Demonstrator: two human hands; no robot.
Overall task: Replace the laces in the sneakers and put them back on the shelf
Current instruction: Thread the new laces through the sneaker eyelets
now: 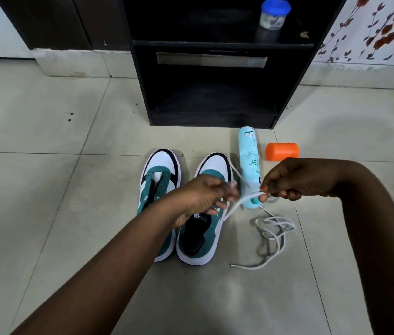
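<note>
Pale tiled floor [46, 189] underfoot, with a dark open shelf unit [215, 68] straight ahead and floral wallpaper [372, 30] off to the right. On the upper shelf, a jar with a blue lid [274, 18]. On the floor before the unit, two teal-and-white sneakers [162, 180] side by side, toes toward the shelf, the left one showing bare eyelets. Just right of them, a light-blue patterned bottle [248, 151] lying flat, and beyond it an orange cylinder [282, 151] on its side. Above the right sneaker [205, 228], left hand [198, 197] with fingers curled, pinching a white lace [237, 203]; right hand [297, 177] close beside it, over the bottle's near end, pinching the same lace between thumb and fingertips. Lace drawn taut between the two hands, another strand running up toward the right sneaker's toe. Further lace [273, 228], loose and tangled, on the tiles right of the sneakers, one tipped end trailing nearer the camera.
</note>
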